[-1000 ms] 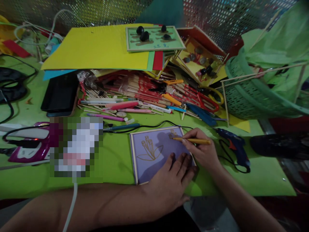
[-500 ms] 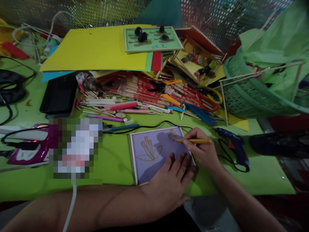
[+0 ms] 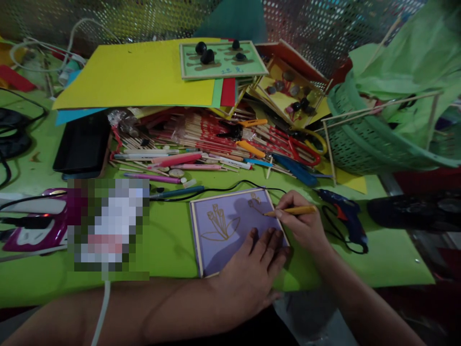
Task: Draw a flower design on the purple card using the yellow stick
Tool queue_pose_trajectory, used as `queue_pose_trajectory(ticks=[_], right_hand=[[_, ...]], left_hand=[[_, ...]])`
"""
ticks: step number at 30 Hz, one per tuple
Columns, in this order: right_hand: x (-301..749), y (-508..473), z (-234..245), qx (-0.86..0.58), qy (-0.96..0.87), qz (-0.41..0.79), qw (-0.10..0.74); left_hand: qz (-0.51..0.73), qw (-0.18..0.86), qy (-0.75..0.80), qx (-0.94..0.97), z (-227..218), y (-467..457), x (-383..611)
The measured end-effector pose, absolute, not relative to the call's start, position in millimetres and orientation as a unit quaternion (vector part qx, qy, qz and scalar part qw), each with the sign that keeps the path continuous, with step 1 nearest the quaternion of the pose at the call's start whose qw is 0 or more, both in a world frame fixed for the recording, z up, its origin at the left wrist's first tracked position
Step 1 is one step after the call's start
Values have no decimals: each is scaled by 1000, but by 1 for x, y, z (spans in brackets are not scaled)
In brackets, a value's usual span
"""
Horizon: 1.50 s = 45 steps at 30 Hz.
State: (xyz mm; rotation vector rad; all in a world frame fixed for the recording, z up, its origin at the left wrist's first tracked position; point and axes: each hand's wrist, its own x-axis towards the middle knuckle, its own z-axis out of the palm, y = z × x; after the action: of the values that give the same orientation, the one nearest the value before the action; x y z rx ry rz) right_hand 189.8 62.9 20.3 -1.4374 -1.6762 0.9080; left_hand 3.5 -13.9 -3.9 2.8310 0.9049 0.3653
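Note:
A purple card edged with thin wooden sticks lies on the green table, slightly turned. On its left half is a drawn flower cluster in golden-brown lines. Smaller flower outlines stand at its upper right, with a thin line running down from them. My right hand grips a yellow-brown pen, its tip touching the card at the end of that line. My left hand lies flat over the card's lower right, fingers spread, covering that corner.
A glue gun lies right of the card, near a dark cylinder. Behind are pens, sticks, scissors, yellow paper and a green basket. Left are a blurred-out device, a black phone and a purple power strip.
The pen tip has moved down and slightly right, drawing a stem line below the upper right flowers. My left hand stays on the card. The whole view has shifted slightly.

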Motion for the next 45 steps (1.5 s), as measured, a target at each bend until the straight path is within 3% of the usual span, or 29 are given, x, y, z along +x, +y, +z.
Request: queue_pose_trajectory(ticks=[15,22,45], right_hand=[[195,61,18,-545,-648,380,373],[197,60,11,-527,-617,373,450],[184,64,13,-534,-683,340,364]], left_hand=[[128,65,301,943,-6,-14,4],[128,63,299,944,-6,-15,4],[116,77,303,943,-5,-15,4]])
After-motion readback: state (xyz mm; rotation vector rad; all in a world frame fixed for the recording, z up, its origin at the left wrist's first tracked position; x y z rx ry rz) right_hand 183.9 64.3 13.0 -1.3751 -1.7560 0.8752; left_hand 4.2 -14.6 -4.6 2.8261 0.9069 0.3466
